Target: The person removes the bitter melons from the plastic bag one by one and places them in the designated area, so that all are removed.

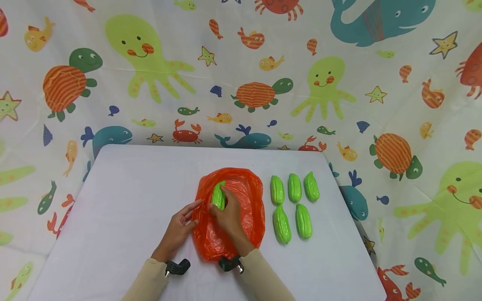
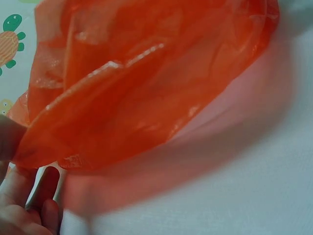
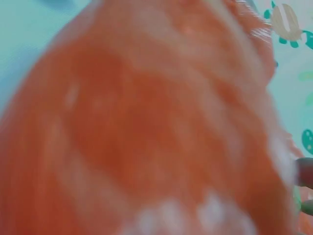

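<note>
A red plastic bag [image 1: 248, 200] lies spread open in the middle of the table. Over its left part, my right hand [image 1: 231, 215] grips a bright green, ridged toy cucumber [image 1: 217, 196] between thumb and fingers. At the bag's left edge is my left hand [image 1: 177, 230]; the left wrist view has its thumb and fingers [image 2: 19, 183] pinching the thin plastic [image 2: 127, 98]. In the right wrist view the blurred bag [image 3: 146, 127] fills most of the picture, with only two fingertips [image 3: 306, 172] and a sliver of green at the right edge.
To the right of the bag, several similar green toy cucumbers [image 1: 295, 188] lie in two rows on the white tabletop [image 1: 132, 196]. Behind the table hangs a cloth [image 1: 226, 54] printed with sea animals. Both wrists wear a black camera mount [image 1: 178, 266].
</note>
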The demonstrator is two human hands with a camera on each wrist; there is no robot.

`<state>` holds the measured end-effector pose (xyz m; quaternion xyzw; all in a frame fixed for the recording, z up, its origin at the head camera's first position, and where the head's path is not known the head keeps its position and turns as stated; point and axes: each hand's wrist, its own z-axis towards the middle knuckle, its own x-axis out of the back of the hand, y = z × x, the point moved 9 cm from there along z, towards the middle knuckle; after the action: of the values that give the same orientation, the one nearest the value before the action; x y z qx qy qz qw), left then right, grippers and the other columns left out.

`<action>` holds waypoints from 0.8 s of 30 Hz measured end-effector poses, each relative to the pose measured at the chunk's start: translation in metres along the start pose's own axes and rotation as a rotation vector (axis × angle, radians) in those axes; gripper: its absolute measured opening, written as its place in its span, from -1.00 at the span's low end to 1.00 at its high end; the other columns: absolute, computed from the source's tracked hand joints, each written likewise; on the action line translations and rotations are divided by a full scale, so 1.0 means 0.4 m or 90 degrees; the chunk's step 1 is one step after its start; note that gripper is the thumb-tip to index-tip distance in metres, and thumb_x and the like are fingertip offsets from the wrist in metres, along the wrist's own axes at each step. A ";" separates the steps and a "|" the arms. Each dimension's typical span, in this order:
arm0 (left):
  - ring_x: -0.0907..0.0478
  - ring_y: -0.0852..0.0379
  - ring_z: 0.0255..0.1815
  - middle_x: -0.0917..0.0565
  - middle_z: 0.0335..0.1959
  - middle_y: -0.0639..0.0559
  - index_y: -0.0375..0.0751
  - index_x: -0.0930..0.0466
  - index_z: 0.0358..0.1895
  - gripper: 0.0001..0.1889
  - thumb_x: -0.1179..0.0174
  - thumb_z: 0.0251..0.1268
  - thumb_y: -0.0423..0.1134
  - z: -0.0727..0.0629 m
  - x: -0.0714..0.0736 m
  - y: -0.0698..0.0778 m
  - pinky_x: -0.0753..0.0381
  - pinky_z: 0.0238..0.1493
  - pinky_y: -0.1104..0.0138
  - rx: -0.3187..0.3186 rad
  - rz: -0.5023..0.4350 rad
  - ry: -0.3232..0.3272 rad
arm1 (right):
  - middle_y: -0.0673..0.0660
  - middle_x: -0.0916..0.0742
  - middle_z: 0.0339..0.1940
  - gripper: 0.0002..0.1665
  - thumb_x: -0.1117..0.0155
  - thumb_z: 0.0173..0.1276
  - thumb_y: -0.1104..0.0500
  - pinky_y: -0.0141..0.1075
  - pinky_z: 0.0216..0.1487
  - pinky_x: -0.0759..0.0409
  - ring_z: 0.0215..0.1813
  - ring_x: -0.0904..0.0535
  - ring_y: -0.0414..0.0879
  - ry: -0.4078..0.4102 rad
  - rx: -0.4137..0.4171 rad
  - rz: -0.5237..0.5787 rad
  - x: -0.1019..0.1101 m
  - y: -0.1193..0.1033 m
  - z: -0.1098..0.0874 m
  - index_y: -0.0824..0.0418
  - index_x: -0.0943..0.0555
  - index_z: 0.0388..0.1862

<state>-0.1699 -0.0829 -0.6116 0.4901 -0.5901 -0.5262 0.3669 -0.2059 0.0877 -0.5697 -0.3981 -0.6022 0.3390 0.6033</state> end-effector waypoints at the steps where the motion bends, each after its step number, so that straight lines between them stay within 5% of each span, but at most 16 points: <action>1: -0.24 -0.08 0.70 -0.34 0.68 -0.03 0.07 -0.31 0.64 -0.35 -0.14 0.56 -0.40 0.000 0.000 0.001 -0.53 0.30 0.59 0.000 0.002 0.001 | 0.15 -0.58 0.47 -0.13 -0.49 0.41 0.16 0.15 0.35 -0.67 0.38 -0.61 0.12 0.003 -0.001 0.002 0.010 0.001 -0.001 -0.01 -0.38 0.64; 10: -0.26 -0.09 0.69 -0.35 0.67 -0.01 0.10 -0.32 0.63 -0.35 -0.13 0.56 -0.40 -0.002 -0.001 0.003 -0.55 0.28 0.59 0.009 0.010 0.008 | 0.16 -0.56 0.49 -0.16 -0.47 0.42 0.24 0.02 0.30 -0.72 0.39 -0.58 0.12 0.041 -0.001 0.041 0.120 0.016 -0.007 -0.03 -0.41 0.62; 24: -0.31 -0.12 0.67 -0.36 0.67 -0.01 0.13 -0.34 0.62 -0.35 -0.14 0.56 -0.40 -0.001 -0.002 -0.004 -0.60 0.26 0.54 0.013 0.006 0.007 | 0.12 -0.50 0.58 -0.12 -0.47 0.38 0.32 0.15 0.45 -0.58 0.50 -0.50 0.12 0.112 0.028 0.053 0.284 0.039 -0.034 -0.05 -0.42 0.62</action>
<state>-0.1691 -0.0820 -0.6132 0.4939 -0.5955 -0.5159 0.3678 -0.1862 0.1949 -0.5310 -0.4376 -0.5220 0.3409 0.6479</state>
